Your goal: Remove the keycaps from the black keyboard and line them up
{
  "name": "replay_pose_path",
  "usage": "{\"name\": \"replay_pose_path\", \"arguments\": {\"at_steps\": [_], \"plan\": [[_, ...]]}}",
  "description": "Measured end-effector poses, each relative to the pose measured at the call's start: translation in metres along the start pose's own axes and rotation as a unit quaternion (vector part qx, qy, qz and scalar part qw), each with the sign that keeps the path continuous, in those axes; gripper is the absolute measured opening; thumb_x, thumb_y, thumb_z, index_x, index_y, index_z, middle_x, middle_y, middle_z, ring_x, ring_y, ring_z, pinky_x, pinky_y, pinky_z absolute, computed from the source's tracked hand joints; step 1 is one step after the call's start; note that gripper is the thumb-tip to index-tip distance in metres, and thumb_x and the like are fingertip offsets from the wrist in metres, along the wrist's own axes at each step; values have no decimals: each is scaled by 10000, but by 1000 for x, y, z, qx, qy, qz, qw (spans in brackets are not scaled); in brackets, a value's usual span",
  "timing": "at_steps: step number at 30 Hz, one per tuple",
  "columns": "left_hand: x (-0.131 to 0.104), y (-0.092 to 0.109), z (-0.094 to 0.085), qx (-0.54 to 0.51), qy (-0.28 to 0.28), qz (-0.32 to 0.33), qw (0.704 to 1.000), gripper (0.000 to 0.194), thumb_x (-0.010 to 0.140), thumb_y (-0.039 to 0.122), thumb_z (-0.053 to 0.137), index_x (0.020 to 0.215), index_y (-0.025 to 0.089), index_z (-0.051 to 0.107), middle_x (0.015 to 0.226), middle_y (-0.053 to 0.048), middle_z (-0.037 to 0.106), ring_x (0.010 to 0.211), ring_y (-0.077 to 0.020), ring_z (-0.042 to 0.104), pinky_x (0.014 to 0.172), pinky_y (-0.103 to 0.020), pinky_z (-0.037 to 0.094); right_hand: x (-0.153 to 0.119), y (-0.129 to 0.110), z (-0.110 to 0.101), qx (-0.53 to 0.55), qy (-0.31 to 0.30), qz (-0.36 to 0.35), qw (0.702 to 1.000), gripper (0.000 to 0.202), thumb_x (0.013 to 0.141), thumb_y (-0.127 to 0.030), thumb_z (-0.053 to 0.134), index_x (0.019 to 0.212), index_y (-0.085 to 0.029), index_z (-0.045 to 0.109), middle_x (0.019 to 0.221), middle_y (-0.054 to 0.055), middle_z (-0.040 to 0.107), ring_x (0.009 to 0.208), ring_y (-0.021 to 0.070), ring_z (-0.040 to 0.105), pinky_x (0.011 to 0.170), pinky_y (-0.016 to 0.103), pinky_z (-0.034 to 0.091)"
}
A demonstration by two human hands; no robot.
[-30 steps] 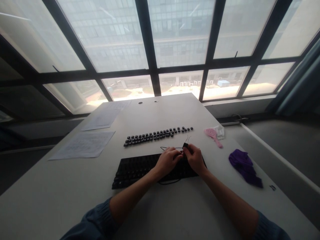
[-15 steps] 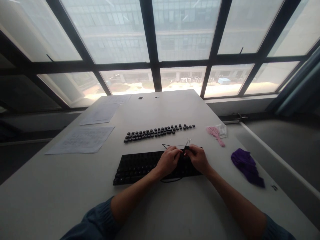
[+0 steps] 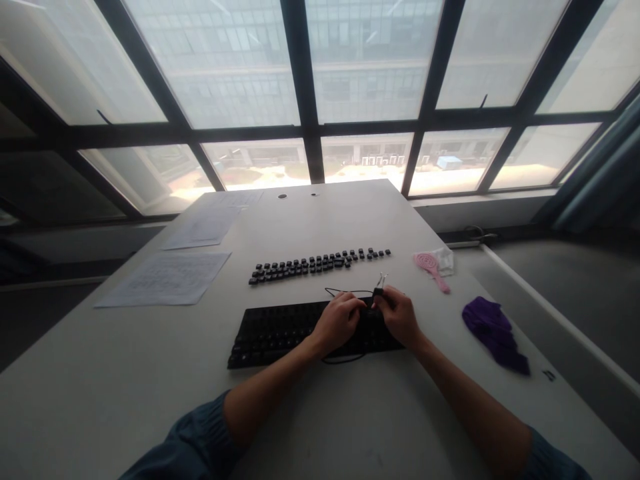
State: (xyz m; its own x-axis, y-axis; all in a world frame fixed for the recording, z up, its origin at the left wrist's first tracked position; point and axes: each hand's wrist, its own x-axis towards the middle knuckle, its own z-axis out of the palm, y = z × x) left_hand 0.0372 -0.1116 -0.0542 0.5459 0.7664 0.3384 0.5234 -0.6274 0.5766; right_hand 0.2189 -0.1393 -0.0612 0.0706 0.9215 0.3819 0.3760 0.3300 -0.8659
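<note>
A black keyboard [image 3: 280, 333] lies near the front of the white table, with a thin black cable looping out behind and in front of it. Over its right part, my right hand [image 3: 399, 315] pinches a black binder clip [image 3: 379, 291] whose wire handles point up. Close beside it, my left hand [image 3: 341, 319] rests on the keyboard with its fingers drawn together; whatever is between them is too small to make out. Behind the keyboard, several loose black keycaps [image 3: 300, 268] stand in rows.
Printed papers [image 3: 165, 280] lie on the left of the white table [image 3: 150, 400]. To the right are a pink handheld fan-shaped object [image 3: 428, 263] on a clear wrapper, a purple cloth [image 3: 493, 332] and a small dark item [image 3: 549, 375] near the edge.
My right hand has shifted slightly, and the binder clip has moved a little right and up, tilting more to the right. My left hand has hardly moved.
</note>
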Motion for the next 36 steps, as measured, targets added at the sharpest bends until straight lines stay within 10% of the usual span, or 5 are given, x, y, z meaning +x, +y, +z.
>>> {"name": "replay_pose_path", "arguments": {"at_steps": [36], "plan": [[-2, -1, 0, 8, -2, 5, 1000, 238, 824, 64, 511, 920, 202, 679, 927, -54, 641, 945, -208, 565, 871, -326, 467, 2, 1, 1, -32, -71, -49, 996, 214, 887, -159, 553, 677, -197, 537, 698, -3, 538, 680, 164, 522, 644, 273, 400]]}}
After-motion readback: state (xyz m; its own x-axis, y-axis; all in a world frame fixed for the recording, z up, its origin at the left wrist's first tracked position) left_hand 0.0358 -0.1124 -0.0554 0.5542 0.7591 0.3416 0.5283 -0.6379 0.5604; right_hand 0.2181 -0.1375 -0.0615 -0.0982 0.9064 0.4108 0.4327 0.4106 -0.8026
